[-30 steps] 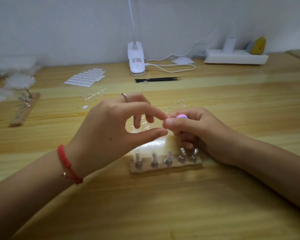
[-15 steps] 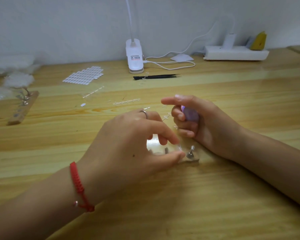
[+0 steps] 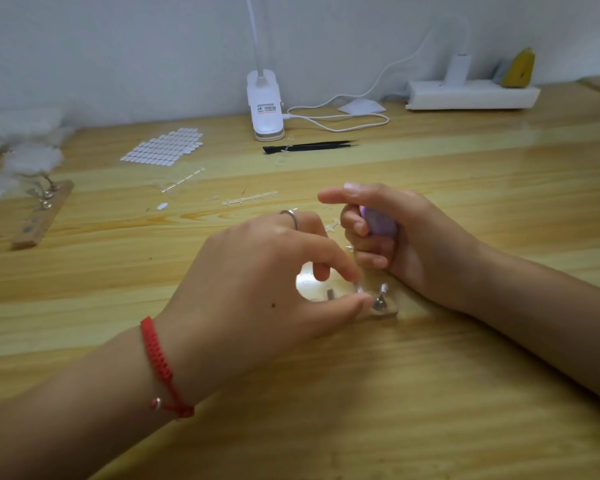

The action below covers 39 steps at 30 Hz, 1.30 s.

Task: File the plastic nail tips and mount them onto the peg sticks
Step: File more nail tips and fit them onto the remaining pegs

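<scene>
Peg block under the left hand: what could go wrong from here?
1. The left hand seems to pinch a clear nail tip beside the end peg; it could slip and vanish among the clear scraps on the table.
2. That hand hides most of the peg block, so it could bump the inner peg under its fingers.
3. The right hand, holding the purple file, lies close to the block and could nudge it.

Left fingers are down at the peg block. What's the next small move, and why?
Probably ease the tip onto the peg and press. The left hand pinches what looks like a clear nail tip just beside a metal peg on the wooden block, while the right hand grips the purple file off to the side.
</scene>
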Available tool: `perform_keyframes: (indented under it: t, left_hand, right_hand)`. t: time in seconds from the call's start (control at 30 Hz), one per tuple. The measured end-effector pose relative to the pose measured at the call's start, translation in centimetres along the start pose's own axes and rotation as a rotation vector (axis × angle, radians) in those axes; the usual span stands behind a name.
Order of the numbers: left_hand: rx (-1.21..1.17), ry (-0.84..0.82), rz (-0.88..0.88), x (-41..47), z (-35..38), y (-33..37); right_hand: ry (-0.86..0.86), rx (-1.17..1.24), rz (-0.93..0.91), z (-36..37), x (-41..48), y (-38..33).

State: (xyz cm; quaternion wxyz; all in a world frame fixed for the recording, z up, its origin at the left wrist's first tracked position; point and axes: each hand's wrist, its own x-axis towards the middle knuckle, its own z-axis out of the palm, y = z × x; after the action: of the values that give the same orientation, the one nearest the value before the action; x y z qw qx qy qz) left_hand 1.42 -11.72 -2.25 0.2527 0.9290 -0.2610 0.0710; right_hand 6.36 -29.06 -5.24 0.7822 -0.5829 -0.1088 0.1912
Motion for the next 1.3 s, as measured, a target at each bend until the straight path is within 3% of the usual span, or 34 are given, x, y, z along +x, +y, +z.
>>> perform_keyframes:
  t: [0.23,0.4,0.57,0.77,1.0,1.2,1.3]
  left_hand:
    - [0.100,-0.035,0.010,0.2,-0.6,0.3]
    - [-0.318,0.074,-0.115,2.0,-3.5,-2.8]
    - [-0.244,0.004,-0.237,1.9,-2.7,-6.6]
    - [-0.060,-0.026,-0.146,1.7,-0.6,-7.5]
    - [-0.035,-0.059,-0.103,1.9,-2.2,-8.4]
    - [-0.057,-0.229,-0.115,0.9,-3.5,-9.0]
    - [-0.001,-0.212,-0.114,0.8,-2.7,-9.2]
  right_hand:
    - [0.023,0.011,0.001,0.2,-0.1,-0.1]
    - [0.053,0.231,0.024,-0.3,-0.3,-0.7]
    - [0.119,0.308,0.036,-0.5,-0.2,-0.9]
    - [0.148,0.306,0.052,-0.4,-0.1,-0.9]
    - [0.192,0.523,0.093,-0.7,-0.1,-1.1]
    - [0.193,0.529,0.087,-0.8,-0.1,-1.0]
    - [0.200,0.524,0.085,-0.7,-0.2,-1.1]
